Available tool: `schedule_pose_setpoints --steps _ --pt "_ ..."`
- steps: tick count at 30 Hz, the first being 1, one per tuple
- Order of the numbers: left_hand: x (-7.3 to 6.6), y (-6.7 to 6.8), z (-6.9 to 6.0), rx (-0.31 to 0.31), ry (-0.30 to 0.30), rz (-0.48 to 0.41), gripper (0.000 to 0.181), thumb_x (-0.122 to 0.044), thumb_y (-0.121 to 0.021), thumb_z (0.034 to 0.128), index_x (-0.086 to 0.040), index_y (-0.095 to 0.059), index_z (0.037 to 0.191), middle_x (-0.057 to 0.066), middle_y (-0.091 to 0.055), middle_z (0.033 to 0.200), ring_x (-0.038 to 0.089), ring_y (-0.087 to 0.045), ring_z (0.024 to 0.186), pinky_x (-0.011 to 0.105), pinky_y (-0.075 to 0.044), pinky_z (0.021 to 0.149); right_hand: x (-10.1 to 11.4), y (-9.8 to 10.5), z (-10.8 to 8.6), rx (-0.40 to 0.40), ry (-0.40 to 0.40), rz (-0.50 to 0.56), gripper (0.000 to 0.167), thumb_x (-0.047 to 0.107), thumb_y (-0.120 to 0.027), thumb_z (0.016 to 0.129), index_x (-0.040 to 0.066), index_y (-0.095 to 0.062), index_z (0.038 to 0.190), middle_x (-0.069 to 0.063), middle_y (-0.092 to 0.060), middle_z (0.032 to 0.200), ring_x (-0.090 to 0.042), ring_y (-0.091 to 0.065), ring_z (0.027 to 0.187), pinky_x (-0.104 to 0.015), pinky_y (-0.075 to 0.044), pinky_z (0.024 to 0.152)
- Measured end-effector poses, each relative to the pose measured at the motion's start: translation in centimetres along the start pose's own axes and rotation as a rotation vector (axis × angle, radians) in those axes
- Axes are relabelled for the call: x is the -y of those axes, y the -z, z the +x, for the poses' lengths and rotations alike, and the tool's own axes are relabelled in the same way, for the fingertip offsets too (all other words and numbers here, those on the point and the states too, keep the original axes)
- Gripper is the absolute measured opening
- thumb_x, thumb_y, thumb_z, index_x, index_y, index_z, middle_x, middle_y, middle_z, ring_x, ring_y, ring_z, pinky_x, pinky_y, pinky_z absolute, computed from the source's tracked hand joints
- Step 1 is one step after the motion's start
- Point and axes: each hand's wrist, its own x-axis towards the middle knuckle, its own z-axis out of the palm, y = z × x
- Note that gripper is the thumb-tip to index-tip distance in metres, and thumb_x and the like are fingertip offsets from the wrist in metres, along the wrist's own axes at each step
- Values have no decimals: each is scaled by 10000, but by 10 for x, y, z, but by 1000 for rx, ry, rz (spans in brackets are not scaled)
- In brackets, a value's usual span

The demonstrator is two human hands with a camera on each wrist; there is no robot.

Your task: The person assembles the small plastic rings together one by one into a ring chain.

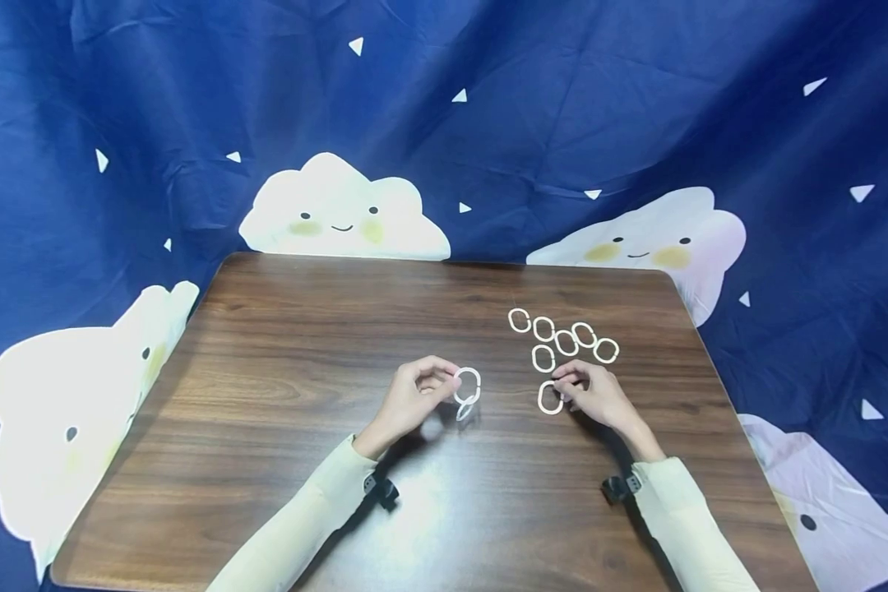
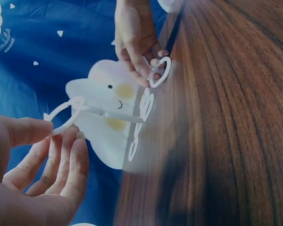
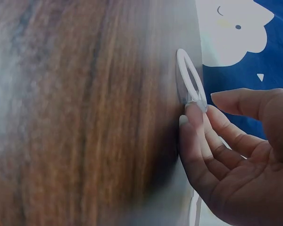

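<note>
My left hand (image 1: 413, 396) pinches a white oval split ring (image 1: 478, 380) between thumb and fingers, above the table. A second ring (image 1: 467, 409) hangs linked through it; in the left wrist view this linked ring (image 2: 122, 116) sticks out sideways. To the right, my right hand (image 1: 595, 396) has its thumb and fingertips at the edge of another white split ring (image 1: 541, 400). In the right wrist view that ring (image 3: 185, 70) stands tilted by the fingertips (image 3: 194, 115), close to the tabletop.
Several more white rings lie loose on the brown wooden table (image 1: 281, 460), beyond my right hand; the nearest is a single ring (image 1: 534, 358). A blue curtain (image 1: 533, 99) with cloud prints hangs behind the table's far edge.
</note>
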Motion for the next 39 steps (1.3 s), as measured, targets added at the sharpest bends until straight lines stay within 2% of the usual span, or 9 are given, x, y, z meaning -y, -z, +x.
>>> schedule_pose_setpoints --steps 7,11,15,17,22,24,27,33,39 --pt "3 3 -1 -5 -9 -9 271 -86 -748 945 79 -699 1153 280 -740 991 253 -738 755 188 -583 660 2 -4 -6 75 -16 117 252 45 -654 994 -88 -654 1208 -255 -745 979 -148 -715 776 -334 -643 641" --pt "4 5 -1 -13 -20 -23 253 -82 -739 951 69 -703 1151 301 -734 986 197 -738 730 209 -598 655 7 -8 -10 124 -6 165 281 36 -654 998 -106 -633 1240 -276 -728 1009 -153 -727 781 -361 -651 663" --pt "5 7 -1 -14 -18 -21 246 -86 -736 952 51 -708 1154 298 -735 990 133 -730 722 296 -637 693 14 -11 -13 127 9 180 269 31 -656 997 -102 -641 1230 -285 -724 1003 -185 -748 771 -360 -654 678" --pt "6 7 -1 -14 -12 -12 250 -85 -735 951 50 -707 1160 281 -739 987 164 -738 733 315 -644 706 16 -13 -15 130 14 192 267 36 -660 997 -98 -645 1227 -295 -732 1008 -201 -757 766 -352 -653 678" --pt "6 6 -3 -16 -8 -8 281 -87 -731 955 82 -688 1175 263 -742 978 172 -741 734 238 -615 689 22 -19 -19 125 33 222 261 38 -667 997 -101 -652 1217 -324 -742 1038 -165 -761 775 -355 -659 710" --pt "6 6 -4 -16 -6 -15 283 -86 -732 955 85 -687 1176 271 -740 980 118 -728 716 269 -629 700 25 -21 -20 118 47 232 257 24 -664 994 -114 -647 1210 -336 -731 1060 -135 -757 787 -362 -662 739" --pt "5 5 -4 -18 -3 -28 261 -79 -736 950 64 -698 1166 268 -741 981 83 -717 704 389 -655 740 31 -24 -22 108 52 257 254 25 -671 990 -114 -647 1202 -349 -717 1078 -106 -756 801 -355 -662 769" --pt "6 3 -5 -2 2 -32 280 -80 -731 955 89 -686 1174 231 -740 979 113 -722 721 478 -650 772 41 -29 -24 96 68 300 249 27 -684 983 -108 -647 1189 -369 -696 1069 -146 -776 822 -329 -660 792" --pt "10 -1 -7 22 16 -42 274 -88 -728 959 76 -686 1175 301 -729 1032 176 -743 761 581 -612 830 48 -33 -23 75 108 337 275 28 -683 984 -143 -627 1193 -407 -671 1067 -112 -768 813 -317 -659 791"
